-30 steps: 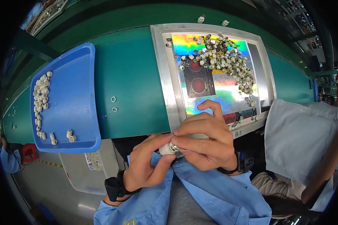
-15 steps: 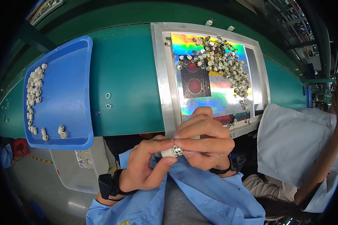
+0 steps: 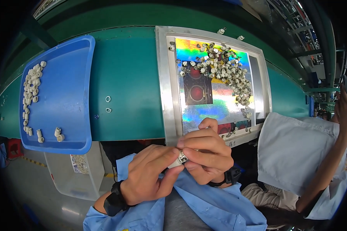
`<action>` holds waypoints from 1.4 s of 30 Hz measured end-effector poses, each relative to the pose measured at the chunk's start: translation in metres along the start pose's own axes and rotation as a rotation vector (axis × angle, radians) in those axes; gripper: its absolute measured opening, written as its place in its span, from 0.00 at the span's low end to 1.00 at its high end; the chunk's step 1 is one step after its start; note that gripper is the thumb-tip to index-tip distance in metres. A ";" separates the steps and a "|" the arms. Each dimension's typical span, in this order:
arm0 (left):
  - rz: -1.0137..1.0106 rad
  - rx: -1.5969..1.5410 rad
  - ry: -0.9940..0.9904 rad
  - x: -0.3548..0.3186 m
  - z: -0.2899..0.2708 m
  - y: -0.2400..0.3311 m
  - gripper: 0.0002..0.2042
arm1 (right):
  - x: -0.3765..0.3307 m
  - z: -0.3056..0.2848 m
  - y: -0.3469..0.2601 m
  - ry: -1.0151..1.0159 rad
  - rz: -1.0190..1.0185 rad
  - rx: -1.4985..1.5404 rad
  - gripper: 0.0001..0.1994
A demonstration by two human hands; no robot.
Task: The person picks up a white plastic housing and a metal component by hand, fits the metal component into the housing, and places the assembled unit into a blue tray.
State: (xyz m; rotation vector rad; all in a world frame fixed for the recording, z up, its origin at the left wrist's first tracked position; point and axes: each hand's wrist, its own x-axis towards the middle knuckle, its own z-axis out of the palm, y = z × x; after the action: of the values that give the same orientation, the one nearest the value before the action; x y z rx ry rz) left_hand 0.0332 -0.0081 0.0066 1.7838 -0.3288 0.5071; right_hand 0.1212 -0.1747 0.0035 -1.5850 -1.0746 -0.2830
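Observation:
Both hands meet in front of my chest, below the near edge of the workbench. Between the fingertips sits a small white cylindrical plastic part (image 3: 176, 163), with a shiny metal piece at its upper end. My left hand (image 3: 152, 173) is closed on the white body, thumb below and forefinger above. The fingers of my right hand (image 3: 208, 156) pinch at the metal end, where they partly hide it. Many similar small white-and-metal pieces (image 3: 235, 73) lie heaped on the shiny rainbow-coloured sheet (image 3: 229, 109) beyond my right hand.
A blue tray (image 3: 65, 100) at the left holds a row of white cylindrical parts (image 3: 32, 82). Two white rings (image 3: 108, 99) lie on the green bench. A metal frame (image 3: 169, 100) borders the sheet. Below the bench stands a clear bin (image 3: 73, 181). Another person's arm (image 3: 327, 169) is at the right.
The white part now tilts more, its metal end pointing up and right. My left fingers have moved further over it, and the whole view has shifted slightly.

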 end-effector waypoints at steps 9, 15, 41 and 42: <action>0.016 0.017 0.068 0.000 0.005 -0.001 0.19 | -0.005 0.005 -0.003 0.011 -0.024 -0.090 0.10; 0.026 0.041 0.091 -0.001 0.001 -0.004 0.18 | -0.002 0.008 0.001 -0.005 -0.030 -0.147 0.14; -0.640 -0.287 0.575 0.099 -0.287 -0.137 0.16 | 0.243 0.299 0.122 -0.158 -0.078 -0.201 0.10; -0.639 -0.276 0.579 0.106 -0.297 -0.142 0.16 | 0.250 0.310 0.130 -0.155 -0.081 -0.191 0.10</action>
State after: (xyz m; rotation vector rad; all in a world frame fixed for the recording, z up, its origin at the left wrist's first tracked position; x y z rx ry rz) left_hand 0.1423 0.3199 0.0030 1.3018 0.5380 0.4603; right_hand 0.2467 0.2243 -0.0129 -1.7578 -1.2645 -0.3294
